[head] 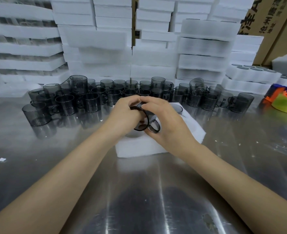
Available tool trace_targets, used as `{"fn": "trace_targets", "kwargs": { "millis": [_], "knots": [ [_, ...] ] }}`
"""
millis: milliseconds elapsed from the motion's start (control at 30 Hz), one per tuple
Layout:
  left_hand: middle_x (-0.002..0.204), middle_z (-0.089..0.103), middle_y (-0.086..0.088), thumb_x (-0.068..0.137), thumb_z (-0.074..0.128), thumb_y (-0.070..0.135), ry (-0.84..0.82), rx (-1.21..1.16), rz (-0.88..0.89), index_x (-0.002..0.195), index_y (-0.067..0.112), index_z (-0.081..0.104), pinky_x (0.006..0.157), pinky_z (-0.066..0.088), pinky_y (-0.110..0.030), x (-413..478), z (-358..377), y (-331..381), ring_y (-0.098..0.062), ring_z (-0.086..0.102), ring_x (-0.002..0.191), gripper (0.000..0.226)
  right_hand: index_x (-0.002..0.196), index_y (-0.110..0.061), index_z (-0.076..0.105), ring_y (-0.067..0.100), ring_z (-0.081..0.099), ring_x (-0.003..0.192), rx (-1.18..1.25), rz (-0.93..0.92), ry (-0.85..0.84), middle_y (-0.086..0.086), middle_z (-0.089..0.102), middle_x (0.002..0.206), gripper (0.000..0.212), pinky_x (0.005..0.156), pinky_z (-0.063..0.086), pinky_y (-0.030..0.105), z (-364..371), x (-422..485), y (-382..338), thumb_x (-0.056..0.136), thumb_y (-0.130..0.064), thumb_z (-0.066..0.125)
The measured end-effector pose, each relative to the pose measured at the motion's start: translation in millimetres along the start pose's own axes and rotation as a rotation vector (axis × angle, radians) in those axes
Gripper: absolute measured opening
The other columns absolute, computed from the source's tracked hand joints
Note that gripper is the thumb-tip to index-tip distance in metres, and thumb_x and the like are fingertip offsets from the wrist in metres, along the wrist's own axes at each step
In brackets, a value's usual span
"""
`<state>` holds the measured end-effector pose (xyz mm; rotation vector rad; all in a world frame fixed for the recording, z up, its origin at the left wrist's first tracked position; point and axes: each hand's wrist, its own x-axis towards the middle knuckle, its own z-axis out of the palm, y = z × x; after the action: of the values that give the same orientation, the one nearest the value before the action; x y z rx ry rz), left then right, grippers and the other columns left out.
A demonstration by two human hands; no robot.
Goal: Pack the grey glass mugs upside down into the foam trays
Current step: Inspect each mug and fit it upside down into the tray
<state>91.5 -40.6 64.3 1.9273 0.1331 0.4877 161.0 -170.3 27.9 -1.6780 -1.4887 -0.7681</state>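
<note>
A white foam tray (139, 147) lies on the steel table in front of me. Above it, both my hands hold one grey glass mug (143, 121), tipped on its side with its rim facing me and its handle low on the right. My left hand (124, 112) curls round the mug from the left. My right hand (163, 117) grips it from the right. An upside-down mug (177, 108) sits in the tray's far right pocket. Several more grey mugs (88, 98) stand in rows behind the tray.
Stacks of white foam trays (97, 48) form a wall at the back. Packed trays (250, 75) sit at the right, beside cardboard boxes (274, 27). A tape dispenser with a green roll (284, 102) lies at the right edge. Small foam crumbs dot the steel table (139, 200).
</note>
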Motion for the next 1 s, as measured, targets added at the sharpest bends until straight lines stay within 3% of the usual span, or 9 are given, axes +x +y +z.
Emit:
{"fn": "trace_targets", "kwargs": {
  "millis": [67,200,333,400,500,600,700,867,1000],
  "knots": [
    [0.088,0.073,0.001,0.078,0.050,-0.009,0.050,0.022,0.032,0.096,0.015,0.071,0.087,0.054,-0.049,-2,3,-2,-0.021,0.069,0.091,0.037,0.123,-0.019,0.045,0.020,0.049,0.123,0.021,-0.001,-0.003,-0.002,0.048,0.133,0.056,0.101,0.043,0.027,1,0,1,0.078,-0.001,0.072],
    [0.084,0.069,0.005,0.079,0.050,0.008,0.102,0.071,0.067,0.089,0.017,0.068,0.086,0.052,-0.044,-5,6,-1,-0.016,0.064,0.089,0.022,0.118,-0.020,0.044,0.021,0.051,0.124,0.146,0.112,0.027,0.003,0.050,0.132,0.057,0.100,0.046,0.036,2,-1,1,0.076,0.008,0.073],
    [0.109,0.067,0.006,0.071,0.045,0.022,0.024,-0.102,0.084,0.112,0.018,0.065,0.092,0.051,-0.039,-8,0,2,-0.011,0.061,0.103,0.046,0.115,-0.024,0.040,0.014,0.052,0.123,0.287,0.282,0.120,0.007,0.049,0.133,0.061,0.099,0.048,0.036,-3,-1,2,0.075,0.009,0.073],
    [0.119,0.061,0.006,0.075,0.046,0.025,0.014,-0.180,0.043,0.118,0.020,0.062,0.092,0.051,-0.040,-8,-3,0,-0.011,0.060,0.101,0.046,0.113,-0.027,0.039,0.015,0.052,0.123,0.344,0.340,0.178,0.006,0.050,0.133,0.062,0.097,0.049,0.038,-5,-2,2,0.075,0.006,0.075],
    [0.102,0.067,0.008,0.088,0.055,0.018,0.215,-0.266,0.033,0.096,0.022,0.069,0.092,0.053,-0.045,-6,-5,-5,-0.010,0.063,0.087,0.017,0.114,-0.028,0.038,0.012,0.051,0.124,0.450,0.414,0.268,0.002,0.051,0.132,0.065,0.096,0.049,0.031,-6,-3,3,0.075,0.006,0.077],
    [0.093,0.070,0.006,0.091,0.060,0.013,0.385,-0.209,0.073,0.078,0.028,0.072,0.089,0.054,-0.035,0,-11,-11,-0.003,0.064,0.084,0.022,0.114,-0.032,0.040,0.012,0.049,0.125,0.493,0.444,0.296,-0.005,0.051,0.132,0.065,0.096,0.049,0.028,-6,-3,6,0.075,0.004,0.078],
    [0.094,0.072,0.007,0.084,0.071,0.016,0.458,-0.213,0.060,0.075,0.030,0.072,0.075,0.048,-0.015,3,-18,-16,0.007,0.062,0.076,0.017,0.113,-0.033,0.040,0.010,0.048,0.126,0.487,0.441,0.285,-0.008,0.050,0.132,0.064,0.096,0.048,0.026,-6,-4,8,0.076,0.002,0.078],
    [0.068,0.067,0.009,0.080,0.077,0.027,0.609,-0.250,-0.003,0.068,0.020,0.068,0.059,0.040,-0.018,6,-25,-18,0.001,0.049,0.051,0.017,0.113,-0.032,0.040,0.010,0.049,0.127,0.462,0.456,0.259,-0.007,0.051,0.132,0.062,0.098,0.048,0.030,-7,-4,6,0.076,0.000,0.078],
    [0.074,0.065,0.006,0.091,0.066,0.027,0.562,-0.207,-0.003,0.078,0.016,0.068,0.057,0.040,-0.017,6,-24,-19,0.004,0.050,0.052,0.017,0.116,-0.033,0.043,0.010,0.051,0.123,0.423,0.482,0.249,-0.007,0.053,0.128,0.065,0.096,0.051,0.033,-9,-3,4,0.074,-0.001,0.080]
  ]
}}
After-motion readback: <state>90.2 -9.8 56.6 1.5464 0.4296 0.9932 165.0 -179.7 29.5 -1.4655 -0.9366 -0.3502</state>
